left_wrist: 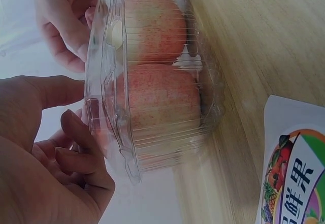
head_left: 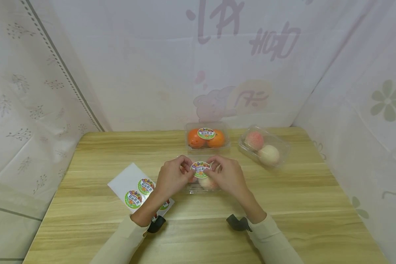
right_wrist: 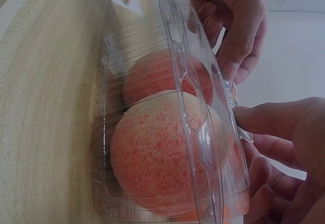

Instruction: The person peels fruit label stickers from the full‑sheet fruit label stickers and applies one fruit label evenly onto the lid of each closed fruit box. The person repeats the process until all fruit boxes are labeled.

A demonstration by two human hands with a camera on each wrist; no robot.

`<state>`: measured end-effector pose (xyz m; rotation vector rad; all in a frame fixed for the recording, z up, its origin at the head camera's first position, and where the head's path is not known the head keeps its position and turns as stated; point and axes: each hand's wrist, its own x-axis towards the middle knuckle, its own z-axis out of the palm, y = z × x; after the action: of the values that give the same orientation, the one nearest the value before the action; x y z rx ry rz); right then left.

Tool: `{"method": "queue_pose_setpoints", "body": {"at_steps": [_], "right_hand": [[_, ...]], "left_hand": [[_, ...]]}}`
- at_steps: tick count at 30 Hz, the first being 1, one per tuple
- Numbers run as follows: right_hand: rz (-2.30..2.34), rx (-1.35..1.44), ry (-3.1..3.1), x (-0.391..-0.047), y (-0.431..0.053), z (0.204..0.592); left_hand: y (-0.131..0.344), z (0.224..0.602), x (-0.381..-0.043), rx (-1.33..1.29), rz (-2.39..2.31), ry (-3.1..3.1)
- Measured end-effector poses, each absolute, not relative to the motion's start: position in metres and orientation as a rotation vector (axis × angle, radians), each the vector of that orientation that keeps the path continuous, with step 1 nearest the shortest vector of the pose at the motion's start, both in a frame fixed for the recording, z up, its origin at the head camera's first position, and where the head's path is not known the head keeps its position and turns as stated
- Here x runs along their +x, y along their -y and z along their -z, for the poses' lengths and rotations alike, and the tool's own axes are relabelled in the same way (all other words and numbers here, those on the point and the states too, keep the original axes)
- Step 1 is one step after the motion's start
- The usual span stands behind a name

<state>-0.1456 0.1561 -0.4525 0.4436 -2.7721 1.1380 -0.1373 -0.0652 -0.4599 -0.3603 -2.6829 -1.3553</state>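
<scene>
Both hands meet over a clear plastic box [head_left: 194,190] that holds two peaches [right_wrist: 157,153] and stands on the table in front of the person. My left hand [head_left: 175,176] pinches the left edge of an oval fruit sticker [head_left: 200,169], thumb on top and fingers curled. At its right edge, my right hand [head_left: 229,176] pinches the same sticker. In the right wrist view the sticker [right_wrist: 246,134] appears edge-on at the lid, its near end bent away. How much of it touches the lid cannot be told.
Behind stands a clear box with two orange fruits [head_left: 196,138] and an oval sticker on its lid. A box of two peaches [head_left: 269,155], with no sticker visible, sits tilted at the back right. A white sticker sheet [head_left: 128,179] lies partly under the left forearm.
</scene>
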Motion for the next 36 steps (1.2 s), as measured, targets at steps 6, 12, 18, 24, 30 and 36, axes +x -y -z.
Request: {"method": "queue_pose_setpoints", "body": {"at_steps": [6, 12, 18, 24, 30, 36], "right_hand": [[-1.091, 0.457, 2.766, -0.1450, -0.1547, 0.4524], [-1.056, 0.490, 2.756, -0.1456, -0.1546, 0.4533], [-1.027, 0.521, 2.739, -0.1467, -0.1549, 0.4555], [-1.010, 0.530, 2.736, -0.1479, -0.1552, 0.4575], [-0.984, 0.561, 2.721, -0.1477, -0.1551, 0.4591], [-0.965, 0.586, 2.696, -0.1463, -0.1548, 0.4606]], "left_hand": [[0.0658, 0.4597, -0.1370, -0.368, 1.337, 2.677], [0.0656, 0.4609, -0.1366, -0.385, 1.298, 2.679], [0.0651, 0.4613, -0.1366, -0.403, 1.260, 2.672], [0.0650, 0.4622, -0.1366, -0.396, 1.239, 2.663], [0.0646, 0.4616, -0.1360, -0.392, 1.223, 2.662], [0.0646, 0.4621, -0.1360, -0.417, 1.187, 2.656]]}}
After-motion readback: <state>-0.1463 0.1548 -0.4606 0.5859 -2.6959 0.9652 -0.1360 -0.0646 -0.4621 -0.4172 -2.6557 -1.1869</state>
